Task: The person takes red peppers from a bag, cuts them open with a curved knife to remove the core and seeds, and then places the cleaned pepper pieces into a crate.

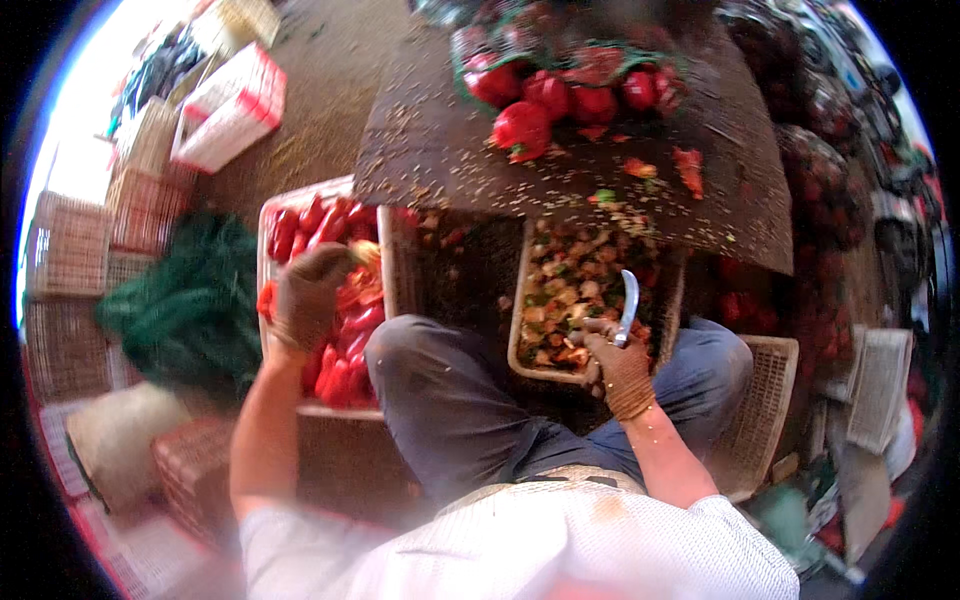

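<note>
My right hand (pixel 615 375), in a brown work glove, is closed around the handle of a small knife with a curved blade (pixel 629 300). It is over a crate (pixel 515 335) filled with cut pepper cores and stem ends (pixel 565 290). My left hand (pixel 308 290), gloved too, reaches over a pale crate (pixel 340 411) of red peppers (pixel 350 345), some of them cut open. Motion smears its fingers, and I cannot tell whether they hold anything. A pale yellowish piece (pixel 365 251) shows beside its fingertips.
Ahead is a brown board (pixel 440 150) strewn with seeds and scraps, bearing whole red peppers (pixel 545 95) partly in green netting. Dark green netting (pixel 190 300) lies left, near stacked baskets (pixel 70 245). More crates (pixel 765 410) stand right, below bagged peppers (pixel 815 170).
</note>
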Tool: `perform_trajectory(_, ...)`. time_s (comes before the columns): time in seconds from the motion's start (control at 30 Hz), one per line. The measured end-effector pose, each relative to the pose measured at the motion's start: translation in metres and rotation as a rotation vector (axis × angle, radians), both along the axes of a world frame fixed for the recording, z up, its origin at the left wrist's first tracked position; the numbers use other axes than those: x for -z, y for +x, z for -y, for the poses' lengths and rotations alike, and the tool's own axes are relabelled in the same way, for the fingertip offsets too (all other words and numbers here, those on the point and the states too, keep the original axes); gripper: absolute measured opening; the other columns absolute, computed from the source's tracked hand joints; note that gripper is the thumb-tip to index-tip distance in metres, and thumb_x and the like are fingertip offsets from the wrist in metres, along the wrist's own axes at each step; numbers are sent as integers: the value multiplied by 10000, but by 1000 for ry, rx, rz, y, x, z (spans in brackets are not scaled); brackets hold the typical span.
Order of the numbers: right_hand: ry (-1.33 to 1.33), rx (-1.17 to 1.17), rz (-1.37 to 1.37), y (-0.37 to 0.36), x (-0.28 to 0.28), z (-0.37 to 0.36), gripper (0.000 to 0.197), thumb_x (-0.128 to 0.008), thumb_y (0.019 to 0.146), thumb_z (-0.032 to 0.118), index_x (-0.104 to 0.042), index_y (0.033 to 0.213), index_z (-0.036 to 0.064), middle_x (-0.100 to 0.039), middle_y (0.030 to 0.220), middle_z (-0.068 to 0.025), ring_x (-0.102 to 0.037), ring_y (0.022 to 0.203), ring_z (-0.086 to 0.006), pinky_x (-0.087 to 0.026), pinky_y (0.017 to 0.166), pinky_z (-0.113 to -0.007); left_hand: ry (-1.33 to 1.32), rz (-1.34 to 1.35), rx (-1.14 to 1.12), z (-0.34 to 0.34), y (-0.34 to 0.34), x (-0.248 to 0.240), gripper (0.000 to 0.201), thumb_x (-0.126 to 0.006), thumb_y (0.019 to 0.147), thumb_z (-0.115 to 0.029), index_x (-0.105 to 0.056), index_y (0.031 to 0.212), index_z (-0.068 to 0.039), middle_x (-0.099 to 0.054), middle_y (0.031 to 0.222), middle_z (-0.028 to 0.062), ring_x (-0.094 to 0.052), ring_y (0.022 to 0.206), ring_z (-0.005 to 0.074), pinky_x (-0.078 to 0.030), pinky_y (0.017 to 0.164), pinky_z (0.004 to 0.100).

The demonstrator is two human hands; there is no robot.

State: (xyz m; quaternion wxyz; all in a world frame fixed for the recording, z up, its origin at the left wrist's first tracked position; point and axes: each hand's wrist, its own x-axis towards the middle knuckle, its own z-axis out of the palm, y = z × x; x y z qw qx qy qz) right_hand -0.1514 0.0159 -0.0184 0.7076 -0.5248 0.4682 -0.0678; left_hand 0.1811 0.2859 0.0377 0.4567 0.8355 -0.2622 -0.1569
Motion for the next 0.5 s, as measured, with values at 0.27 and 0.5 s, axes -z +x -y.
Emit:
perform_trajectory(0.27,-97,187,-29,-96,-16,25,311,-683,943,177,-661,1192,-7,-734,820,-98,-536,417,-132,-406,367,-271,-125,-482,359,186,-122,72,458,-791,867,-185,-679,1281,-27,-748,1156,164,-712,1088,281,-547,955,371)
perform_trajectory(0.5,121,266,53,-148,-19,38,369,-653,947,156,-596,1271,-11,-758,1011,-135,-564,450,-115,-413,358,-254,205,245,143,301,-6,48,510,-788,824,-348,-701,1230,-52,-743,1125,204,-707,1089,358,-545,968,431)
